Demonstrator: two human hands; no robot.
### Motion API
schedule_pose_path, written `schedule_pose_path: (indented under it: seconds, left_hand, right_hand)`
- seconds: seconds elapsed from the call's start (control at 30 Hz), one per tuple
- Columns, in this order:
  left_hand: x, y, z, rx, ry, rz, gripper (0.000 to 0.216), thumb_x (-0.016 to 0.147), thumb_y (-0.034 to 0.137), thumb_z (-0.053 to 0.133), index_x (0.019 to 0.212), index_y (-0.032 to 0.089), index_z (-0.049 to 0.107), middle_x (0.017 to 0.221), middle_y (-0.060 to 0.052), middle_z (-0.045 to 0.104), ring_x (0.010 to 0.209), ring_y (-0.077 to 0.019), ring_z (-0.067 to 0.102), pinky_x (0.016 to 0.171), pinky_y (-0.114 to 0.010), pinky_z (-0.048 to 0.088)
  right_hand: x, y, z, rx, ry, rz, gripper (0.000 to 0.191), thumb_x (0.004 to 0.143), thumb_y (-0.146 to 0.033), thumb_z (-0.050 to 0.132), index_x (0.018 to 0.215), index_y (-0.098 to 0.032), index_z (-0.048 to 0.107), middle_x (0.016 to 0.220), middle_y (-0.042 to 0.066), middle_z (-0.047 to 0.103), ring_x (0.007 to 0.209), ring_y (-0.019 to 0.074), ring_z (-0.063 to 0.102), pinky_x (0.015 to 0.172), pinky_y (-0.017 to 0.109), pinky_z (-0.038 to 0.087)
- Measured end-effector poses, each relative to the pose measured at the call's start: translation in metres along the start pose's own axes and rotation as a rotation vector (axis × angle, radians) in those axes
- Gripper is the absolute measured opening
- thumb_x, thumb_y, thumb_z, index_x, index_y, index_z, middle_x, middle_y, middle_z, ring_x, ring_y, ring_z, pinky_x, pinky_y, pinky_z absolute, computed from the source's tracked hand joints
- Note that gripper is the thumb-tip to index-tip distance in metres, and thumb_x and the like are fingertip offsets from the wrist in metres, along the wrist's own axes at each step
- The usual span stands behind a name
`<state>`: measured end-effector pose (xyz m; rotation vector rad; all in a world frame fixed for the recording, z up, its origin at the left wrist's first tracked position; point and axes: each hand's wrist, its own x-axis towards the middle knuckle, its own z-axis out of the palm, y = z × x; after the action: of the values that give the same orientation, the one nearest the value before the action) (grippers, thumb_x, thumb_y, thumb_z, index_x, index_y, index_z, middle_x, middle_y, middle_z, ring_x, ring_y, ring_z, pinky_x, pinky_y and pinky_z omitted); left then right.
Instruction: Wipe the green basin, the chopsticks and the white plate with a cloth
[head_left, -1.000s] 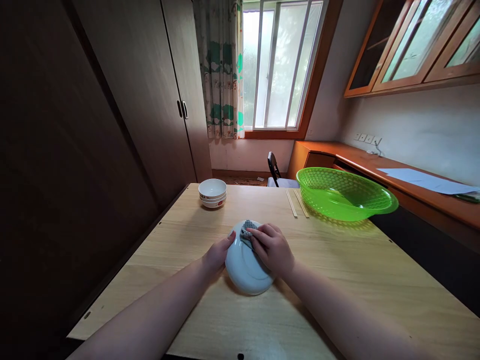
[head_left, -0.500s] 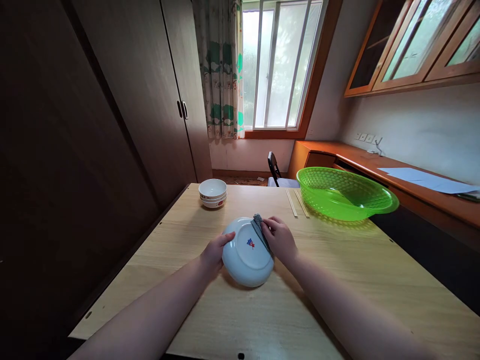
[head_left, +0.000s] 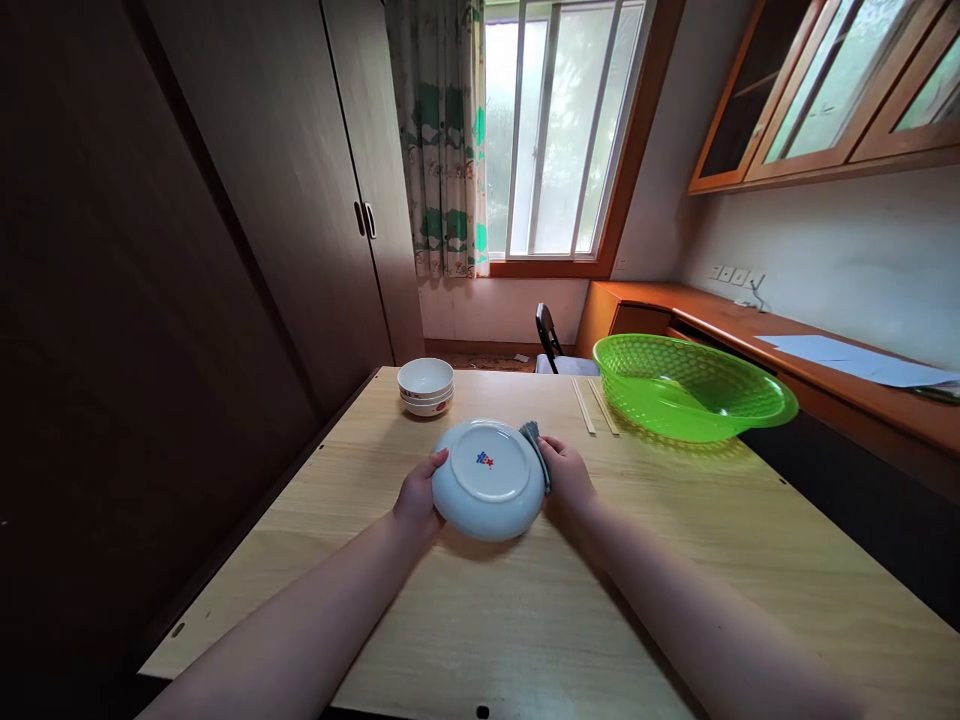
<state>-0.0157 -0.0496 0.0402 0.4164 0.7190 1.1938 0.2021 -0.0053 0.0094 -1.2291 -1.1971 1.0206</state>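
A white plate (head_left: 487, 510) is held above the table with its underside facing me, a small blue and red mark at its middle. My left hand (head_left: 421, 492) grips the plate's left rim, thumb on the underside and the other fingers hidden beneath. At the right rim, my right hand (head_left: 566, 475) is closed on a grey-green cloth (head_left: 534, 445), which presses against the plate's edge. Some right-hand fingers are hidden behind the cloth and plate.
On the wooden table (head_left: 300, 560), three stacked white bowls (head_left: 426, 385) stand at the far left. Chopsticks (head_left: 592, 408) lie at the far right beside a green plastic basket (head_left: 690, 400). Beyond the table are a chair (head_left: 551, 340) and a desk with papers (head_left: 855, 360).
The plate has tilted and shifted slightly left and away from me. My right hand and the cloth have moved from the plate's underside outward to its right rim.
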Motion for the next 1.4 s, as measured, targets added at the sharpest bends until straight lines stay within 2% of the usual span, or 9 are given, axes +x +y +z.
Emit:
schedule_pose_path:
  seconds: [0.27,0.57,0.67,0.73,0.83,0.93,1.13,1.27,1.4]
  left_hand:
    - [-0.002,0.007,0.007,-0.051,0.151,0.124,0.026,0.087,0.024,0.05,0.098,0.011,0.07,0.082,-0.008,0.077,0.1,-0.0277,0.07,0.093,-0.038,0.053]
    - [0.0,0.007,0.005,-0.084,0.17,0.21,0.027,0.083,0.027,0.054,0.1,0.013,0.07,0.087,-0.008,0.077,0.102,-0.0277,0.069,0.09,-0.038,0.055]
    - [0.001,0.007,0.004,-0.095,0.168,0.232,0.025,0.082,0.027,0.054,0.094,0.014,0.071,0.084,-0.007,0.077,0.103,-0.0277,0.069,0.09,-0.038,0.055]
    - [0.001,0.006,0.004,-0.095,0.169,0.244,0.024,0.08,0.027,0.054,0.091,0.014,0.072,0.081,-0.006,0.076,0.103,-0.0281,0.069,0.09,-0.038,0.054]
    - [0.003,0.003,0.002,-0.071,0.17,0.259,0.02,0.077,0.028,0.058,0.083,0.014,0.072,0.077,-0.006,0.076,0.104,-0.0301,0.068,0.091,-0.039,0.054]
    - [0.005,0.0,-0.002,-0.04,0.155,0.297,0.02,0.073,0.032,0.063,0.078,0.015,0.071,0.08,-0.007,0.076,0.108,-0.0326,0.066,0.094,-0.041,0.052]
    - [0.008,-0.002,-0.008,0.068,0.015,0.349,0.047,0.078,0.054,0.065,0.101,0.014,0.072,0.102,-0.01,0.076,0.121,-0.0324,0.058,0.105,-0.043,0.044]
    - [0.008,-0.004,-0.009,0.14,0.088,0.33,0.049,0.08,0.056,0.064,0.106,0.015,0.071,0.109,-0.011,0.074,0.125,-0.0317,0.055,0.107,-0.043,0.041]
    - [0.009,-0.003,-0.005,0.054,0.149,0.298,0.04,0.087,0.049,0.059,0.116,0.022,0.067,0.12,-0.006,0.07,0.128,-0.0269,0.053,0.106,-0.039,0.042]
  right_hand:
    - [-0.006,0.01,0.009,-0.036,-0.039,-0.035,0.05,0.074,-0.064,0.057,0.081,-0.016,0.07,0.076,0.006,0.071,0.072,0.0203,0.061,0.065,0.029,0.047]
    - [-0.006,0.007,0.005,-0.112,-0.006,-0.008,0.036,0.074,-0.049,0.061,0.089,-0.018,0.072,0.079,0.006,0.072,0.074,0.021,0.063,0.067,0.031,0.047]
    - [-0.009,0.002,0.006,-0.032,0.045,-0.05,0.04,0.074,-0.051,0.062,0.096,-0.019,0.072,0.086,0.007,0.072,0.079,0.0206,0.063,0.07,0.031,0.048]
    - [-0.012,-0.002,0.009,0.068,-0.007,-0.054,0.04,0.075,-0.055,0.061,0.091,-0.019,0.072,0.084,0.005,0.071,0.075,0.0186,0.061,0.067,0.029,0.047]
    - [-0.018,-0.007,0.014,0.216,-0.113,0.02,0.042,0.075,-0.061,0.061,0.077,-0.019,0.068,0.071,0.002,0.065,0.066,0.016,0.056,0.062,0.028,0.045]
    - [-0.023,-0.011,0.018,0.337,-0.114,0.088,0.042,0.073,-0.063,0.063,0.073,-0.021,0.064,0.068,0.001,0.063,0.065,0.0163,0.055,0.063,0.028,0.046]
    - [-0.026,-0.018,0.019,0.415,-0.105,0.058,0.041,0.075,-0.063,0.063,0.077,-0.022,0.064,0.071,0.001,0.063,0.069,0.0181,0.055,0.065,0.029,0.047]
    - [-0.03,-0.027,0.017,0.362,-0.038,-0.044,0.041,0.078,-0.063,0.061,0.084,-0.022,0.064,0.074,0.0,0.064,0.07,0.0178,0.055,0.067,0.029,0.047]
    - [-0.045,-0.04,0.014,0.167,0.008,-0.211,0.041,0.086,-0.06,0.053,0.095,-0.021,0.064,0.081,0.001,0.066,0.074,0.0183,0.057,0.069,0.03,0.047]
